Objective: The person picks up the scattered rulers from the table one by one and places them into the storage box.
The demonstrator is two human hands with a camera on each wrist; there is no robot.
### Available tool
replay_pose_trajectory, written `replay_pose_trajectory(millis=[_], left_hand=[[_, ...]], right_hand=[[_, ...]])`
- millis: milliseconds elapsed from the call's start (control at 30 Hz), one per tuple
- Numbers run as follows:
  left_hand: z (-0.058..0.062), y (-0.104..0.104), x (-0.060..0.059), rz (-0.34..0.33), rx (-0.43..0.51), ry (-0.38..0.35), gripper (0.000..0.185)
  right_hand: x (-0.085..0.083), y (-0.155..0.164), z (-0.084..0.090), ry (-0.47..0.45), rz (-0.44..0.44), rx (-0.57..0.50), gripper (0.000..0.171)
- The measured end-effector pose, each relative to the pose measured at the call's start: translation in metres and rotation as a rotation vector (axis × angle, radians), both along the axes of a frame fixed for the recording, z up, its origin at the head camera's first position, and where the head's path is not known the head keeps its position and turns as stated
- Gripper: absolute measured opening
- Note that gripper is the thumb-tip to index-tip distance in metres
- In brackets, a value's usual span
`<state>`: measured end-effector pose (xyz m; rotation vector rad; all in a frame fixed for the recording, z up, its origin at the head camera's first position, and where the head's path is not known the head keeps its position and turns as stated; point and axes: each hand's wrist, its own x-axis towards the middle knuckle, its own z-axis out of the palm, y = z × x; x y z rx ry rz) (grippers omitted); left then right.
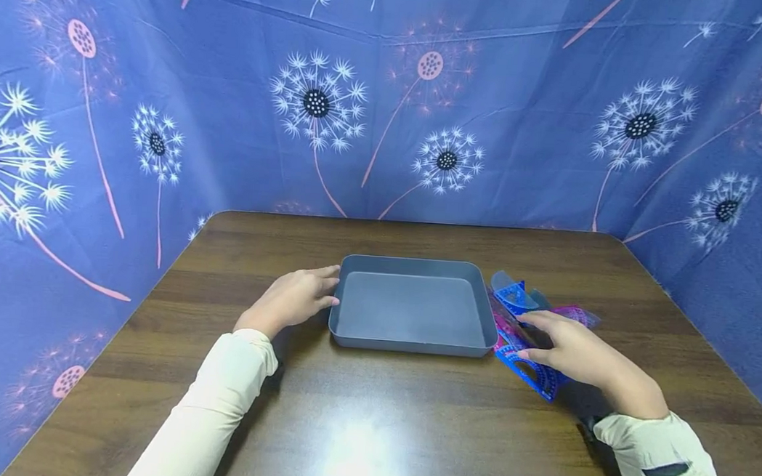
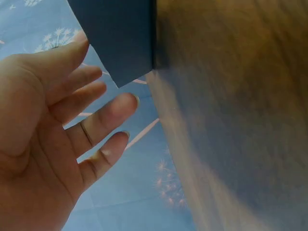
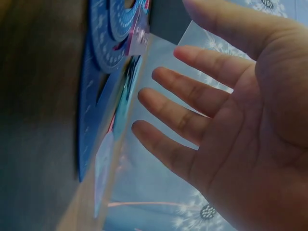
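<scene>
Two hands rest mid-table, fingers straight and relaxed. Right hand [image 1: 577, 348] lies flat over a stack of blue and pink rulers [image 1: 530, 364], just off the tray's right wall. Left hand [image 1: 292, 298] has fingertips at the tray's left wall. Grey tray [image 1: 351, 294] sits between them, nearer the table's [image 1: 370, 419] far edge.

Wooden table [image 1: 408, 429], blue dandelion-print backdrop cloth [image 1: 231, 112].

Wooden table [image 1: 408, 429] — blue dandelion-print cloth [image 1: 231, 112], seemingly 3 sides.
</scene>
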<state>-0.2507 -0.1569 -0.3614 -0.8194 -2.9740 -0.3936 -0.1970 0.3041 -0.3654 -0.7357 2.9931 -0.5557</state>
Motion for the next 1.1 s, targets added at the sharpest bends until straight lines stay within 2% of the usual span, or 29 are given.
replay_pose_trajectory(millis=[233, 367, 467, 600, 833, 1100], left_hand=[[-0.005, 0.004, 0.009, -0.021, -0.008, -0.008, 0.044], [-0.010, 0.007, 0.018, -0.005, -0.008, 0.039, 0.040], [-0.010, 0.008, 0.022, 0.009, -0.010, 0.089, 0.038], [-0.008, 0.007, 0.024, 0.031, -0.012, 0.112, 0.036], [-0.010, -0.001, 0.029, 0.038, 0.004, 0.074, 0.036], [-0.008, -0.005, 0.029, 0.040, 0.046, 0.061, 0.036]], right_hand=[[0.005, 0.008, -0.007, -0.029, -0.019, 0.019, 0.058], [0.010, 0.008, -0.012, -0.072, -0.035, 0.029, 0.061], [0.011, 0.008, -0.013, -0.083, -0.030, 0.039, 0.063], [0.009, 0.006, -0.012, -0.084, -0.020, 0.046, 0.067], [0.005, 0.006, -0.014, -0.121, -0.026, 0.020, 0.064], [0.000, 0.002, -0.011, -0.143, -0.051, -0.006, 0.060]])
